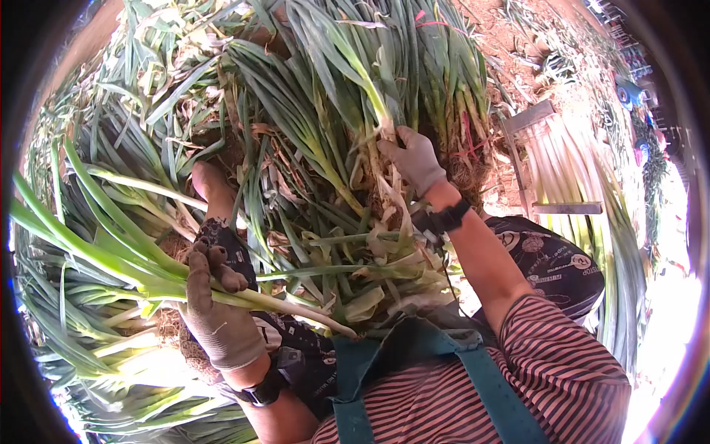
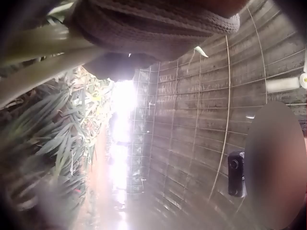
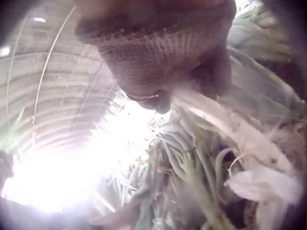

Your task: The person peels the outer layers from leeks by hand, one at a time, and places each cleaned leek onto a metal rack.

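Reading left to right, we find the left hand [image 1: 225,325], lower left, with fingers curled round smooth stalks [image 1: 277,304], apparently for balance; at upper centre, the right hand [image 1: 418,163] grips a ragged-based stalk [image 1: 378,103], fingers closed, seemingly steadying it.

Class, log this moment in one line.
left gloved hand: grips leafy green plant | right gloved hand: grips pale stem | nearby: green bundle, pink tie

Leeks [image 1: 122,359] lie left, bundles [image 1: 455,70] ahead, and a stack [image 1: 573,159] right, at a frame [image 1: 568,209].
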Tool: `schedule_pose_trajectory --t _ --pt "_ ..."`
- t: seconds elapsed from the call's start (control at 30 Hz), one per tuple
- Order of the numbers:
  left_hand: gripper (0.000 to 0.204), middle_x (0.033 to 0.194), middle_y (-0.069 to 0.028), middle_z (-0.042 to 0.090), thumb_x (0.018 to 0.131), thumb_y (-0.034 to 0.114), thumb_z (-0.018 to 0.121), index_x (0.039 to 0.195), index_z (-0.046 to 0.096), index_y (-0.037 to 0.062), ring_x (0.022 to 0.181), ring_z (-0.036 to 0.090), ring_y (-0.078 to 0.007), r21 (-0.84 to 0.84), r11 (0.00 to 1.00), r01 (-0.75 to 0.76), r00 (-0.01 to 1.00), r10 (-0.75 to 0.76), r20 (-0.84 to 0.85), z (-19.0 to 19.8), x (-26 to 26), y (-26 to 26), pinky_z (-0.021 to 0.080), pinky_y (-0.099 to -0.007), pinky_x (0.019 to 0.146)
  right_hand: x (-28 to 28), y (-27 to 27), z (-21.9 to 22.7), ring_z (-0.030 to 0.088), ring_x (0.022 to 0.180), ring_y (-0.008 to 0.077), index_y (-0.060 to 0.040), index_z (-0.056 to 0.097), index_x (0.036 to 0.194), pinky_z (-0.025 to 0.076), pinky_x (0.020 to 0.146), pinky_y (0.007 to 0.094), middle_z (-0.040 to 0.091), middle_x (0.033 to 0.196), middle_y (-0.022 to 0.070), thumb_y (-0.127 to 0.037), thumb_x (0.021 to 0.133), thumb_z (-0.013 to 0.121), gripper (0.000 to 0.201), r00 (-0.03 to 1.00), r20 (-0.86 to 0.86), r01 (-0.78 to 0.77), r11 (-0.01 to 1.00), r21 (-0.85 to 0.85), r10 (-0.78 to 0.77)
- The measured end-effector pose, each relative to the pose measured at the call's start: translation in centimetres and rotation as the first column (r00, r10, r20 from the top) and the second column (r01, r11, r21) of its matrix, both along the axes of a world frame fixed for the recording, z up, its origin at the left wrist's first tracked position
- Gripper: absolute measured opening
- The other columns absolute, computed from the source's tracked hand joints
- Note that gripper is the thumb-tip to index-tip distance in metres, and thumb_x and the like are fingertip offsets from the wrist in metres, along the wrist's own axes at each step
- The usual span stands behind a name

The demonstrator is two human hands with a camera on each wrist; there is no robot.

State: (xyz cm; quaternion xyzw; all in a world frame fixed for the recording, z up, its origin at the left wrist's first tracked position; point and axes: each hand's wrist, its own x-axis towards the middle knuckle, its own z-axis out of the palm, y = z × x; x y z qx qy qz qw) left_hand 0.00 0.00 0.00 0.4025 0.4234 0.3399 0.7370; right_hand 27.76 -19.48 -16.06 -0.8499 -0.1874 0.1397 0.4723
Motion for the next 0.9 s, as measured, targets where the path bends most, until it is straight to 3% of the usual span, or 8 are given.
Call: schedule_pose_trajectory --t 0.07,0.1,0.17,0.37,0.4,0.63,0.8,0.9 --pt "0.027 0.084 -0.0079 0.061 0.094 0.019 0.058 0.11 0.057 -0.0024 0.059 0.049 -0.0082 0.039 0.999 -0.027 1.0 0.028 -0.01 0.0 0.1 0.5 0.041 -0.0233 0.059 -1.6 2.1 3.8 0.055 0.083 0.0063 0.0015 0.063 0.108 0.047 0.077 0.0222 0.064 0.087 0.0019 -0.017 0.09 0.067 0.026 0.983 -0.186 0.049 0.962 0.267 0.001" --pt "0.026 0.083 -0.0077 0.061 0.094 0.019 0.059 0.11 0.057 -0.0023 0.059 0.049 -0.0081 -0.036 0.999 -0.037 0.999 0.037 0.0 -0.3 0.4 -2.1 0.041 -0.0232 0.058 -1.9 -0.5 7.8 0.051 0.076 0.0032 0.0001 0.062 0.102 0.045 0.069 0.0208 0.06 0.083 -0.0029 -0.017 0.092 0.065 0.021 0.997 -0.076 0.007 0.949 0.314 0.018" --pt "0.025 0.081 -0.0072 0.061 0.094 0.018 0.059 0.108 0.058 -0.0022 0.058 0.049 -0.0079 0.031 0.999 -0.041 0.999 0.041 0.004 0.4 0.7 -1.9 0.041 -0.0231 0.058 -2.8 2.1 10.7 0.05 0.07 0.004 -0.0014 0.061 0.102 0.043 0.062 0.0196 0.06 0.082 -0.0032 -0.02 0.093 0.065 0.021 0.991 -0.136 0.067 0.844 0.532 0.008" --pt "0.016 0.076 -0.0054 0.057 0.092 0.012 0.056 0.101 0.058 -0.0011 0.055 0.049 -0.009 0.154 0.987 -0.052 0.998 0.048 0.031 0.9 1.1 -2.0 0.04 -0.0224 0.052 -6.0 5.7 18.3 0.058 0.076 0.009 0.0062 0.059 0.102 0.049 0.066 0.0254 0.062 0.078 0.0065 -0.029 0.096 0.059 0.036 0.981 0.065 -0.184 0.756 0.628 0.185" --pt "0.016 0.075 -0.0052 0.057 0.092 0.012 0.056 0.101 0.058 -0.0009 0.056 0.049 -0.0092 0.188 0.981 -0.038 0.998 0.029 0.049 0.8 1.0 -2.0 0.04 -0.0223 0.052 -6.5 5.3 18.8 0.059 0.069 0.011 0.0065 0.06 0.096 0.05 0.065 0.027 0.059 0.068 0.0096 -0.032 0.095 0.06 0.038 0.967 0.137 -0.254 0.875 0.412 0.216" --pt "0.027 0.085 -0.0086 0.065 0.094 0.019 0.057 0.11 0.061 -0.0014 0.058 0.053 -0.0104 0.261 0.965 -0.037 0.996 0.013 0.091 1.0 0.7 -2.4 0.044 -0.0234 0.056 -13.6 3.8 17.8 0.054 0.058 0.0384 0.0 0.056 0.082 0.044 0.053 0.0388 0.054 0.066 0.019 -0.027 0.089 0.068 0.03 0.915 0.16 -0.396 0.897 0.197 0.369" --pt "0.048 0.105 -0.0043 0.063 0.093 0.012 0.058 0.138 0.046 0.0021 0.069 0.055 -0.0083 0.131 0.991 0.003 0.971 -0.034 0.236 0.1 0.6 -1.5 0.048 -0.0229 0.06 -17.0 2.7 18.2 0.061 0.065 0.0365 -0.0036 0.059 0.082 0.047 0.057 0.0415 0.059 0.073 0.0158 -0.029 0.084 0.07 0.028 0.795 0.269 -0.56 0.828 -0.016 0.543" --pt "0.055 0.119 -0.0012 0.06 0.09 0.006 0.058 0.143 0.042 0.0036 0.081 0.052 -0.0032 0.028 0.999 0.019 0.992 -0.022 0.122 -0.1 0.0 -1.5 0.044 -0.018 0.069 -17.0 2.8 18.5 0.062 0.075 0.0275 -0.0077 0.061 0.084 0.049 0.061 0.0353 0.063 0.086 0.0081 -0.031 0.079 0.074 0.027 0.592 0.558 -0.541 0.8 -0.259 0.581"
